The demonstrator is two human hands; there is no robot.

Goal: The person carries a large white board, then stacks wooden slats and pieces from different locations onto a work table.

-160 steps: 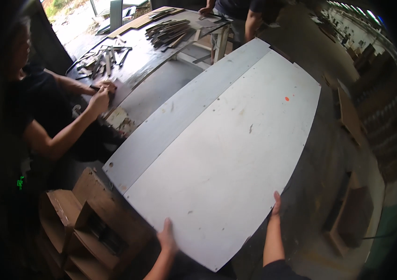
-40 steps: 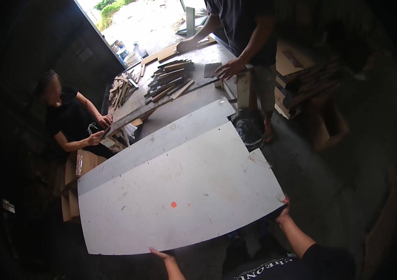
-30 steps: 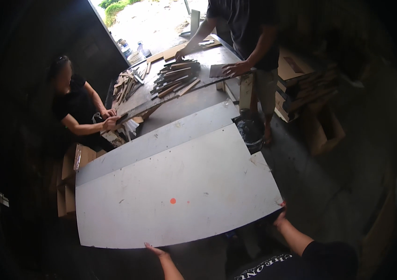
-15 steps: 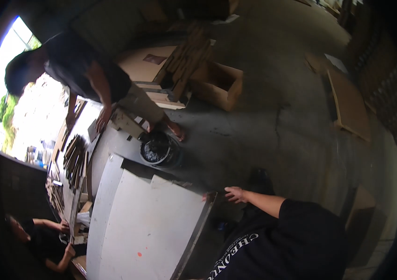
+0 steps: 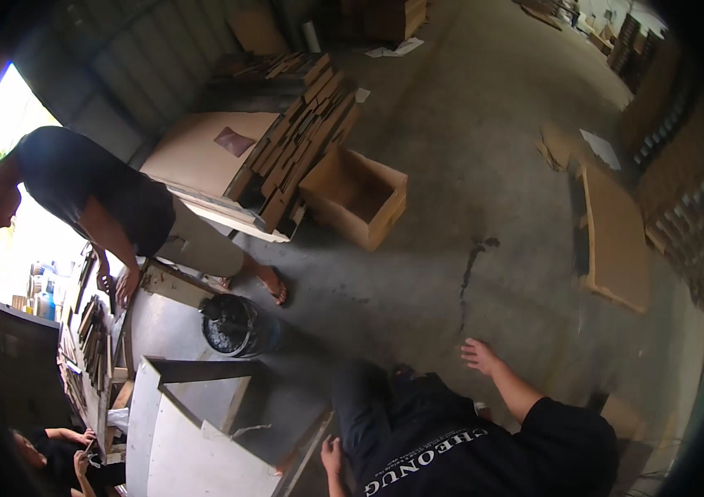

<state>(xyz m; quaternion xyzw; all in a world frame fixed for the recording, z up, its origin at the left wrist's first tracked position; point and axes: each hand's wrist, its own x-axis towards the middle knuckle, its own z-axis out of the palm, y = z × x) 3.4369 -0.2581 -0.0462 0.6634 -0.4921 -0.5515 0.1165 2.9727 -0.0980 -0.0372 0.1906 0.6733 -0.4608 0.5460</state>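
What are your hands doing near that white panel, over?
Right hand spread, empty, above the concrete floor. Left hand beside the white panel, contact unclear. Black bucket near panel's far end, possibly in the way.

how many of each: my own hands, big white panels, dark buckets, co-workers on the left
Your hands (left hand, right hand): 2
Big white panel: 1
Dark bucket: 1
Co-workers on the left: 2
Total: 6

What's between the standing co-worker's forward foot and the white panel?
In the head view, a dark round bucket stands between that forward foot and the white panel.
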